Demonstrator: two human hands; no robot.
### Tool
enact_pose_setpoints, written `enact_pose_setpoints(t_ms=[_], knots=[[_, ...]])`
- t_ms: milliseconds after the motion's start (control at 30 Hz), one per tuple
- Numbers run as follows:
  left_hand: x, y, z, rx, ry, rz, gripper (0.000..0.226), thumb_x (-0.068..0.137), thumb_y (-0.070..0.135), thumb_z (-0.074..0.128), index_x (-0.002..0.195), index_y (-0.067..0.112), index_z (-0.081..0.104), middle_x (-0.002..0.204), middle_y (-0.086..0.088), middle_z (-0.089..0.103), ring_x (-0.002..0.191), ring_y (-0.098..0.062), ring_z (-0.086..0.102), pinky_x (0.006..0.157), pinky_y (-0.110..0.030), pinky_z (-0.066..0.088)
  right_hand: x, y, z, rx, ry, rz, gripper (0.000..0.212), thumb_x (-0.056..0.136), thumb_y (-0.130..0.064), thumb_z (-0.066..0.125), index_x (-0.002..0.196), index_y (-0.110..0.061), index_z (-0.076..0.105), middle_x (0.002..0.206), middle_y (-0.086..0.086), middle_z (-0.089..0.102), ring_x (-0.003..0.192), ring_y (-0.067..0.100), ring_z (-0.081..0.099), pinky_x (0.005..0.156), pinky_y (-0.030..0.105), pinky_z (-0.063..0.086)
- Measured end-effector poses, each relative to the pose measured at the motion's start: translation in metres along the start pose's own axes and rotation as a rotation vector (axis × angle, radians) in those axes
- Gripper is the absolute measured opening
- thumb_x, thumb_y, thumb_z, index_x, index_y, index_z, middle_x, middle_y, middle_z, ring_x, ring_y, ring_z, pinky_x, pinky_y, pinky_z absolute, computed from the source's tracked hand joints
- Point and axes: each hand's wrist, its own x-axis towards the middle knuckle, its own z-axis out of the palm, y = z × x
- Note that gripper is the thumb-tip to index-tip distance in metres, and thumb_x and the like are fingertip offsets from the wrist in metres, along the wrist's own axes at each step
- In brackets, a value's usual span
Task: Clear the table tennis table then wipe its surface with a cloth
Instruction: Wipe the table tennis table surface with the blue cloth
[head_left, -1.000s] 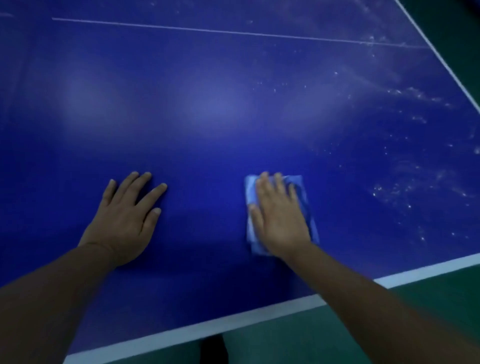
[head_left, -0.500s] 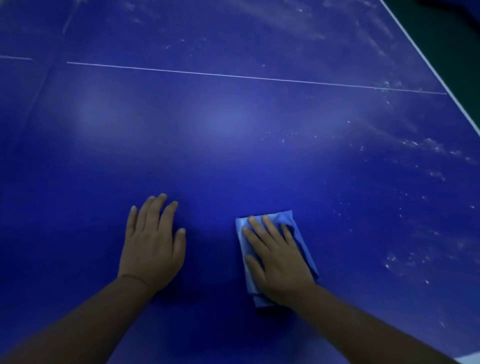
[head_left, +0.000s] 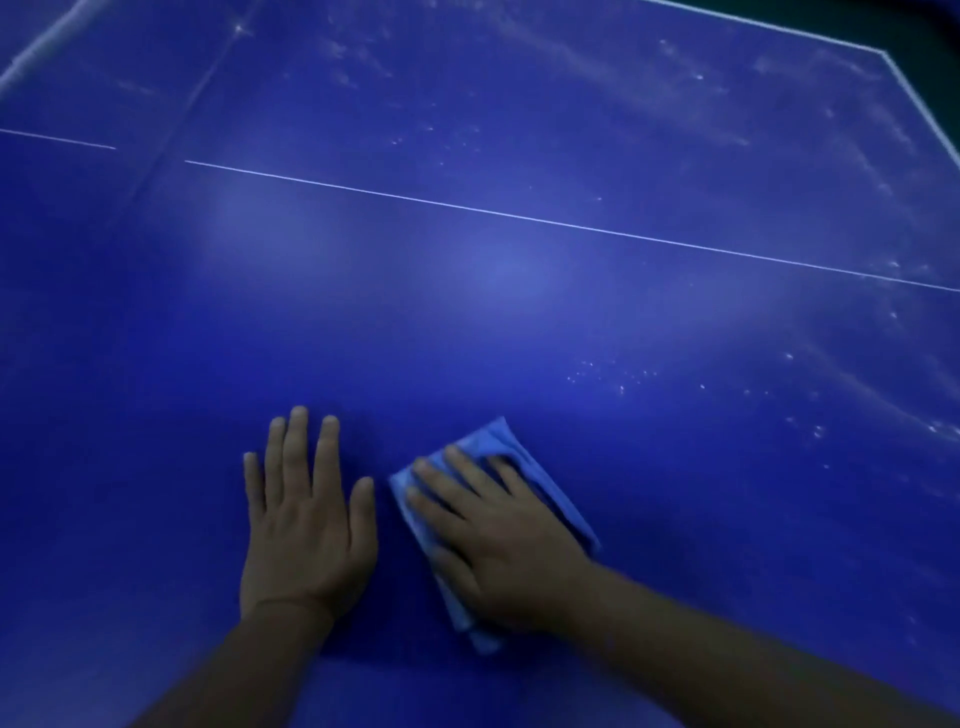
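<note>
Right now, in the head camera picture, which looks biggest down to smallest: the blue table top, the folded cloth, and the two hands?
1. Table top: fills nearly the whole picture.
2. Left hand and right hand: they look about alike, so I won't rank them.
3. Cloth: unsure, since the right hand pressing flat on it hides much of it.

Folded light-blue cloth mostly hidden under right hand, which is motion-blurred. Both forearms cut off by bottom edge. Dark-blue tabletop cropped on all sides; near edge not seen. Whitish specks too small to identify.
</note>
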Motion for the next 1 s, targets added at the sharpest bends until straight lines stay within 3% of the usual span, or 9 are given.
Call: enact_pose_setpoints(t_ms=[167,267,367,500,567,633,800,867,1000], knots=[[0.003,-0.002,0.004,0.068,-0.071,0.005,0.067,0.095,0.048,0.021,0.152,0.017,0.037,0.163,-0.008,0.023,0.152,-0.023,0.010,0.123,-0.048,0.001,0.069,0.115,-0.036,-0.155,-0.042,0.042,0.060,0.100,-0.042,0.025,0.154,-0.016,0.033,0.160,0.006,0.032,0.146,0.032,0.030,0.114,0.050,0.024],[0.004,-0.002,0.005,0.106,-0.100,-0.014,0.065,0.096,0.051,0.016,0.154,0.024,0.028,0.164,-0.002,0.016,0.153,-0.018,0.002,0.123,-0.047,-0.001,0.076,0.208,-0.055,-0.216,-0.043,0.385,0.061,0.104,-0.042,0.014,0.158,-0.015,0.019,0.164,0.008,0.019,0.149,0.034,0.020,0.117,0.051,0.017],[0.005,0.000,0.003,0.120,-0.119,-0.036,0.063,0.096,0.051,0.016,0.153,0.027,0.023,0.164,-0.002,0.016,0.153,-0.019,0.003,0.123,-0.050,0.002,0.079,0.226,-0.060,-0.102,0.034,0.701,0.058,0.106,-0.041,0.025,0.158,-0.017,0.016,0.166,0.002,0.013,0.151,0.032,0.011,0.118,0.055,0.012],[0.007,0.002,0.001,0.147,-0.133,-0.039,0.062,0.095,0.048,0.023,0.153,0.026,0.032,0.162,-0.009,0.025,0.152,-0.025,0.012,0.121,-0.055,0.007,0.081,0.129,-0.026,-0.133,0.085,0.317,0.061,0.101,-0.045,0.023,0.154,-0.017,0.031,0.162,0.003,0.029,0.147,0.035,0.026,0.115,0.059,0.019],[0.007,0.002,0.002,0.166,-0.130,-0.034,0.062,0.095,0.046,0.025,0.151,0.024,0.037,0.161,-0.011,0.027,0.151,-0.028,0.015,0.120,-0.057,0.010,0.075,0.126,-0.028,-0.098,0.015,0.161,0.060,0.100,-0.047,0.025,0.154,-0.022,0.032,0.161,-0.002,0.029,0.148,0.030,0.025,0.116,0.057,0.018],[0.006,0.002,0.002,0.175,-0.127,-0.034,0.062,0.095,0.046,0.025,0.151,0.024,0.038,0.161,-0.012,0.026,0.152,-0.028,0.014,0.121,-0.056,0.009,0.072,0.176,-0.039,-0.183,0.039,0.241,0.059,0.103,-0.044,0.027,0.156,-0.019,0.027,0.163,0.001,0.026,0.148,0.032,0.025,0.115,0.056,0.020],[0.006,0.002,0.002,0.181,-0.139,-0.028,0.062,0.097,0.047,0.024,0.153,0.024,0.034,0.162,-0.012,0.024,0.152,-0.028,0.010,0.121,-0.055,0.005,0.051,0.275,-0.064,-0.091,0.067,0.784,0.057,0.106,-0.037,0.029,0.157,-0.016,0.019,0.165,0.004,0.015,0.150,0.033,0.014,0.117,0.059,0.013],[0.006,0.001,0.003,0.179,-0.139,-0.032,0.061,0.097,0.047,0.024,0.153,0.025,0.033,0.162,-0.011,0.024,0.152,-0.028,0.010,0.121,-0.056,0.006,0.060,0.246,-0.054,-0.108,0.112,0.778,0.057,0.105,-0.038,0.028,0.157,-0.015,0.020,0.165,0.004,0.017,0.149,0.035,0.016,0.116,0.060,0.014],[0.007,0.000,0.005,0.203,-0.125,-0.032,0.061,0.096,0.046,0.026,0.152,0.025,0.036,0.161,-0.011,0.025,0.151,-0.029,0.013,0.121,-0.054,0.007,0.123,0.145,-0.034,-0.154,0.122,0.469,0.062,0.101,-0.044,0.018,0.156,-0.015,0.025,0.163,0.003,0.024,0.149,0.035,0.019,0.117,0.059,0.013]])
